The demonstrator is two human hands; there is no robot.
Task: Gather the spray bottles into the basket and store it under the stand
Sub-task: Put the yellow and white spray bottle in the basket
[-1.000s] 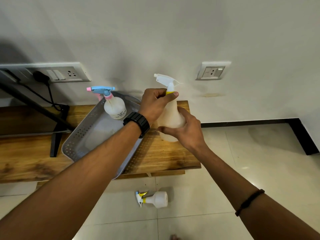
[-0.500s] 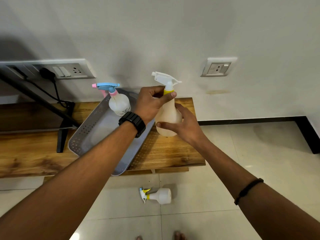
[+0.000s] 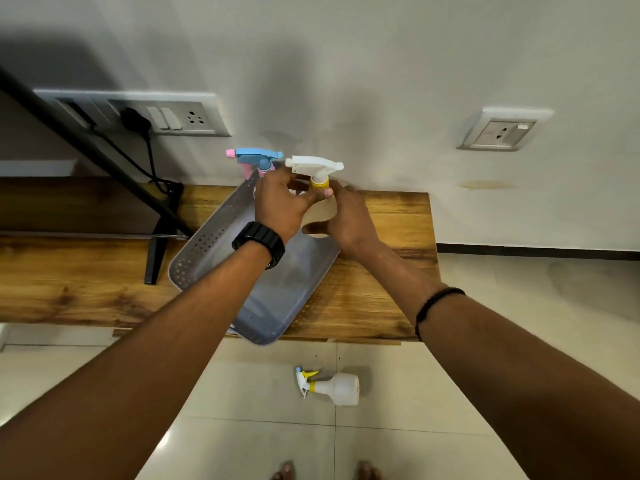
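A grey perforated basket [image 3: 204,251] lies on the wooden stand [image 3: 384,271]. Both my hands hold a white spray bottle [image 3: 317,171] with a yellow collar over the basket's far end. My left hand [image 3: 280,202] grips its neck and my right hand [image 3: 349,216] wraps its body, which is mostly hidden. A bottle with a blue and pink trigger [image 3: 256,159] stands in the basket's far corner, just left of the held one. A third white bottle [image 3: 332,388] with a yellow trigger lies on its side on the tile floor below the stand.
A black metal leg [image 3: 159,244] and a power cable [image 3: 149,157] stand on the stand's left part. Wall sockets [image 3: 498,131] sit above. My bare feet [image 3: 325,472] show at the bottom edge of the tiled floor.
Both hands have carried the white bottle leftward from the stand's right part to above the basket's far end, beside the blue-trigger bottle. The view has tilted downward.
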